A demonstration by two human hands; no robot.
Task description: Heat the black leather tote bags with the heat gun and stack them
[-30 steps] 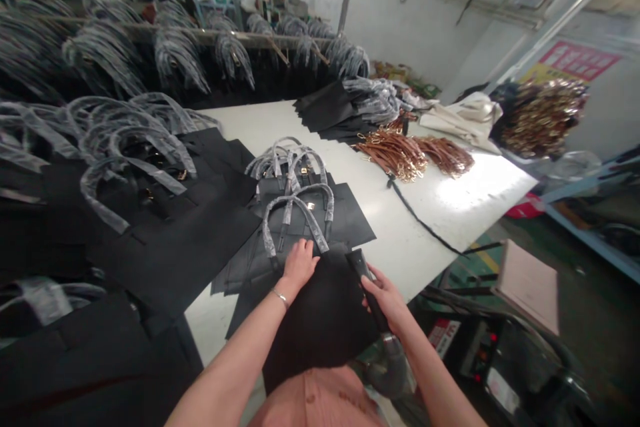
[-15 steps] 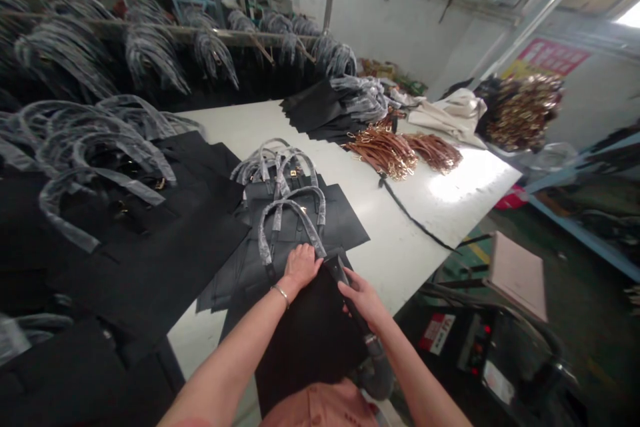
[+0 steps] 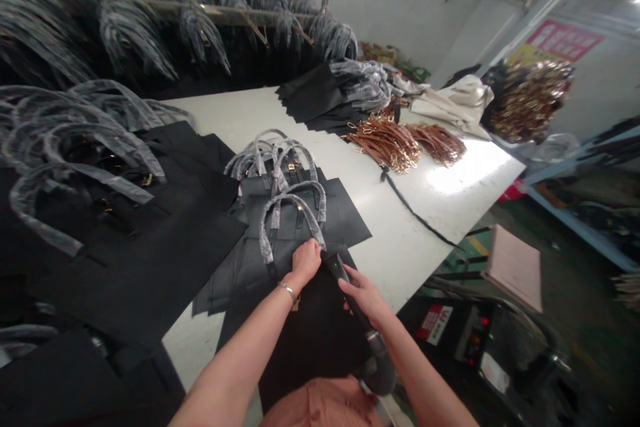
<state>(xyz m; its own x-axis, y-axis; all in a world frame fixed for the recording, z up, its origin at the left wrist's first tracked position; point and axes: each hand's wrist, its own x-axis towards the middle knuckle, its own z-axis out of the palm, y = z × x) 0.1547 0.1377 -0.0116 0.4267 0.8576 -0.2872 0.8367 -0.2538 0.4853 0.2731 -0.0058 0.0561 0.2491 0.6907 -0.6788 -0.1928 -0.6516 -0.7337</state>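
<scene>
A black bag panel (image 3: 300,347) lies in front of me, with a plastic-wrapped handle (image 3: 266,233) arching from its top. My left hand (image 3: 306,261) is closed at the right foot of that handle; what its fingers pinch is hidden. My right hand (image 3: 364,293) is wrapped around a black wand-like tool (image 3: 357,310) with a flat tip and a metal ring. The tool's tip is close beside my left fingers, over the panel's upper edge. A thick dark curved part (image 3: 383,370) continues from its lower end. More bag panels with wrapped handles (image 3: 290,153) overlap behind.
Black panels with wrapped handles (image 3: 100,140) pile up on the left. Brown straps with gold clasps (image 3: 387,143) lie on the white table (image 3: 370,207) beside a black cord (image 3: 420,223). A rail (image 3: 165,8) of handles stands behind; a scooter-like vehicle (image 3: 515,360) is at right.
My left hand has curled more tightly at the handle's foot. The tool in my right hand stays nearly in place. The view has tipped slightly downward.
</scene>
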